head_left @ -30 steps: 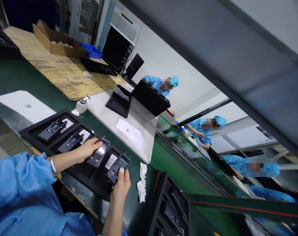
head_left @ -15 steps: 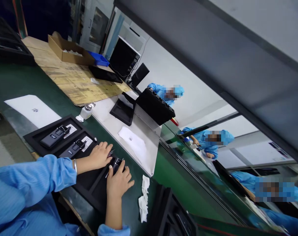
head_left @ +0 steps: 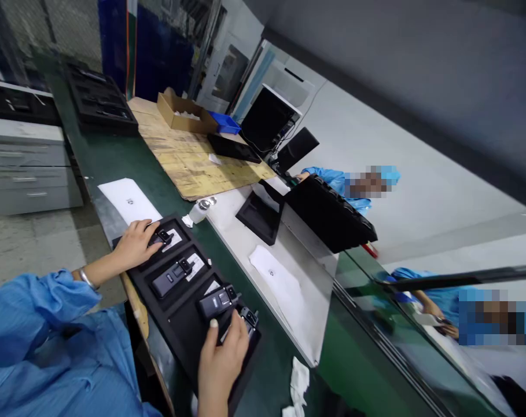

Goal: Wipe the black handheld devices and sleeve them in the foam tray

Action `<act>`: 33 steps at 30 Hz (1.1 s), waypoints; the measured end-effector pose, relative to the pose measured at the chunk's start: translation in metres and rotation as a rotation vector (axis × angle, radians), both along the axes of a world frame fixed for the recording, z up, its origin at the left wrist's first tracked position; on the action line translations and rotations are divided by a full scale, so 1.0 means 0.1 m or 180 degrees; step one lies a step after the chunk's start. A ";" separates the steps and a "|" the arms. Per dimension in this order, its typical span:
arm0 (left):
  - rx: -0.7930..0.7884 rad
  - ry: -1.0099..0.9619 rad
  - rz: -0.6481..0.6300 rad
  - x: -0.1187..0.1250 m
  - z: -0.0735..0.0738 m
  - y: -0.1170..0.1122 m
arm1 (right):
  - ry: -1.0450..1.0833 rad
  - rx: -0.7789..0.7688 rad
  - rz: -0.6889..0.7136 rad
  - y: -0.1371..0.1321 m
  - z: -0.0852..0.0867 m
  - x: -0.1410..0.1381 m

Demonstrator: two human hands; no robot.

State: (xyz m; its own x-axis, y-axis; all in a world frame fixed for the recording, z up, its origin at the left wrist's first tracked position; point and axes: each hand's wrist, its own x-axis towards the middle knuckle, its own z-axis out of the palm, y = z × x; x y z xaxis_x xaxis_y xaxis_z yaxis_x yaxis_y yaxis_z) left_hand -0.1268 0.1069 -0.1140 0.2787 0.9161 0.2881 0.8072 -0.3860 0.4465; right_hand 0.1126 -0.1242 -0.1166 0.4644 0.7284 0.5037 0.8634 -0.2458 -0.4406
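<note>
Well apart, left hand (head_left: pixel 135 246) and right hand (head_left: pixel 223 359) curl over devices (head_left: pixel 250 317)

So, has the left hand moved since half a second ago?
Yes: against the black tray, the left hand has moved from near the middle to the end nearest the leftmost white sheet, at the device there.

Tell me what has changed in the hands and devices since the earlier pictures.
The left hand let go of the third device from the left, which now lies in the black tray, and moved left to the first device. The right hand remains at the fourth device, now lowered into the tray. The second device, white bottle and cardboard box stayed put.
</note>
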 end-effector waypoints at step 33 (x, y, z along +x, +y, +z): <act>-0.1008 0.1006 -0.1255 0.73 0.41 -0.75 | 0.0473 -0.2304 -0.0378 0.50 0.25 -0.68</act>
